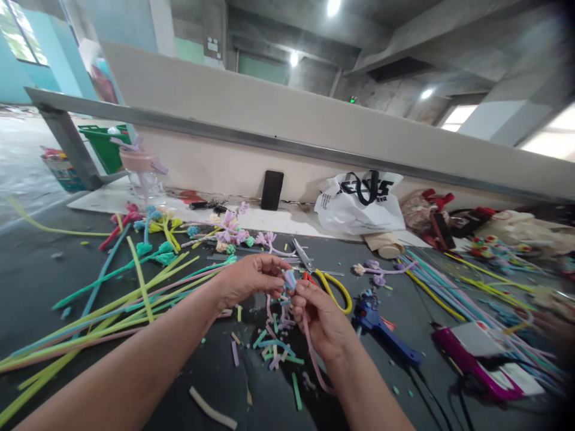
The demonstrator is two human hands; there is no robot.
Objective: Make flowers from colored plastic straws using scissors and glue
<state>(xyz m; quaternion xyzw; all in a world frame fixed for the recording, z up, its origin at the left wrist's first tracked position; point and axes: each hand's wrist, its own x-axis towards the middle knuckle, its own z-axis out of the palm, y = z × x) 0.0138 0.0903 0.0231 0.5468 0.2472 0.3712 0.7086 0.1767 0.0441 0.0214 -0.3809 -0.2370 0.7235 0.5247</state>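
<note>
My left hand [251, 278] is closed in a pinch at the near edge of a small blue-and-lilac pipe cleaner bundle [290, 280]. My right hand [324, 320] grips the same bundle from the other side, thumb and fingertips together. From the right hand a pink pipe cleaner [314, 357] curves down towards me. Just beyond the hands lie scissors [333, 288] with yellow and orange handles, blades pointing away. Short cut pipe cleaner pieces [274, 347] are scattered below the hands. A blue hot glue gun [381, 328] lies right of the right hand.
Long pipe cleaners [130, 308] spread across the left side. Finished-looking fluffy flower stems [227, 227] lie at the back. A phone [272, 190] leans on the partition beside a white bag [362, 203]. At right are a magenta-and-white device [487, 362] with cords and another person's hand [550, 323].
</note>
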